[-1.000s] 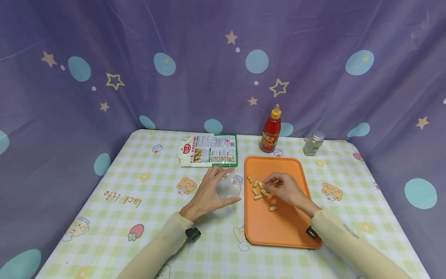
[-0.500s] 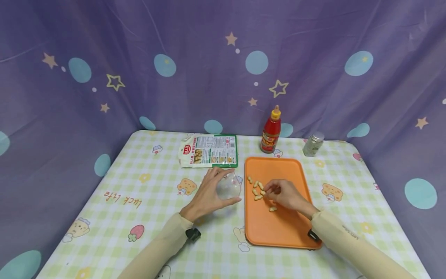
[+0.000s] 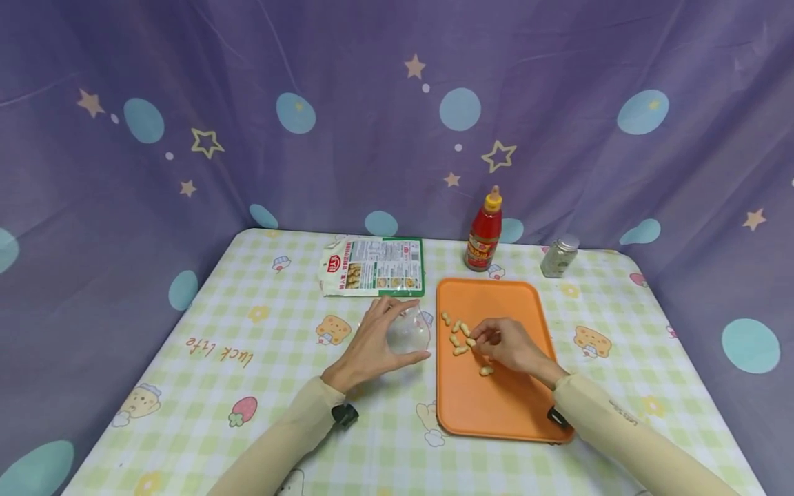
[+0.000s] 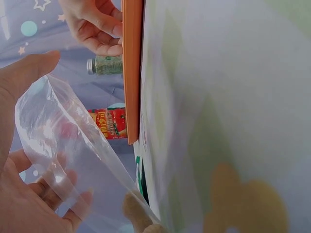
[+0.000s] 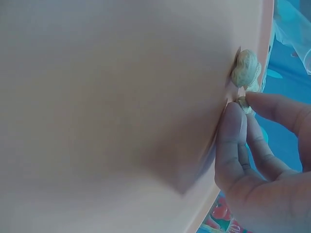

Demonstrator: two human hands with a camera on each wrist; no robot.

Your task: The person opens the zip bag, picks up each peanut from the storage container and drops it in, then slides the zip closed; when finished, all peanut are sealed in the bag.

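The left hand (image 3: 372, 341) grips a clear bag (image 3: 407, 332) on the desk (image 3: 248, 344). Just to its right, the right hand (image 3: 509, 344) pinches a peanut (image 5: 244, 103) on the tray (image 3: 490, 406), more peanuts (image 3: 455, 337) lying at its fingertips.

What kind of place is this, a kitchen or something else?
Probably a staged home tabletop, not a real kitchen: a table with a cartoon checked cloth, a starry purple curtain hung around it, and a sauce bottle beside an orange tray of peanuts.
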